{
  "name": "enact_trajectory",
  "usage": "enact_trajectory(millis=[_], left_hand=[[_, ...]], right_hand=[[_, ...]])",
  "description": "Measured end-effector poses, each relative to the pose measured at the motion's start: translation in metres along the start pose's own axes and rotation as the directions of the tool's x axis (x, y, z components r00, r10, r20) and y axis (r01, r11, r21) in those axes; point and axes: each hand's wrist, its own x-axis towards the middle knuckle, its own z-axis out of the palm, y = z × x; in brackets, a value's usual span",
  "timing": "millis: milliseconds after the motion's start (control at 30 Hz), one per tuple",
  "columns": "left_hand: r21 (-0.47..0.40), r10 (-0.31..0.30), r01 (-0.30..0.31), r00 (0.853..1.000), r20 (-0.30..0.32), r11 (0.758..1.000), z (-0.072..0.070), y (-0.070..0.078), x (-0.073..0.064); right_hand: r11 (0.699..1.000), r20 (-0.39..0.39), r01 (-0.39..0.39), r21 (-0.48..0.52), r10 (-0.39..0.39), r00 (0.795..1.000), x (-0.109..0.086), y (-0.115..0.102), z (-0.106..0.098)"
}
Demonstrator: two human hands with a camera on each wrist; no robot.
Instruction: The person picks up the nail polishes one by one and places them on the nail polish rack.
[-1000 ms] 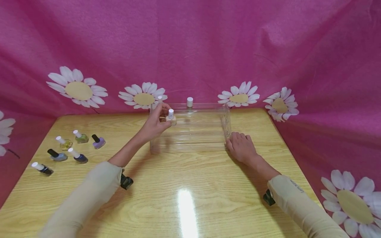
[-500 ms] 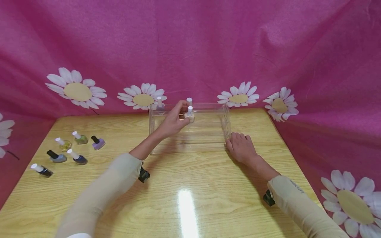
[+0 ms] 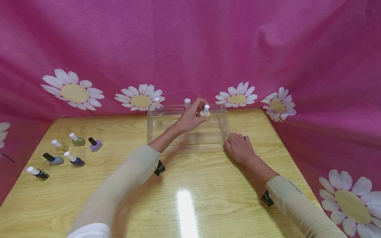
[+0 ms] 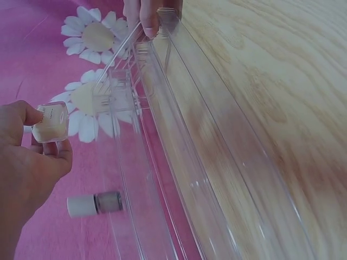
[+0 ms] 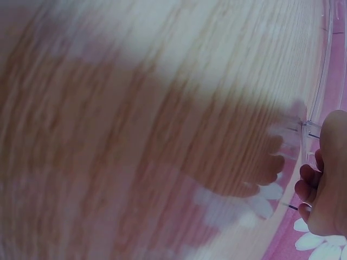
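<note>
Faces pink daisy cloth (image 3: 238, 43) across a tabletop (image 3: 226, 198). Pinches a cream bottle (image 3: 206, 114) upright in the left hand (image 3: 191, 117), above the rear right part of the clear rack (image 3: 184, 144). Leaves a gap between, evident only from the left wrist. Rests the right hand (image 3: 240, 148) at the rack's near right corner, grip hard to tell.

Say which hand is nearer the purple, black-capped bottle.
Left. The left hand is beyond the bottle, to its right; the right hand is farther right, at the clear plastic rack.

Pink cloth (image 3: 190, 49) with white daisies (image 3: 73, 93) hangs behind the wooden table (image 3: 226, 198).
</note>
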Motion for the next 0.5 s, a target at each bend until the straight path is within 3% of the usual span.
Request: enact_trajectory(millis=[500], left_hand=[[0.093, 0.004, -0.005, 1.000, 0.009, 0.996, 0.018, -0.010, 0.037]], right_hand=[[1.000, -0.038, 0.008, -0.001, -0.008, 0.999, 0.000, 0.003, 0.006]])
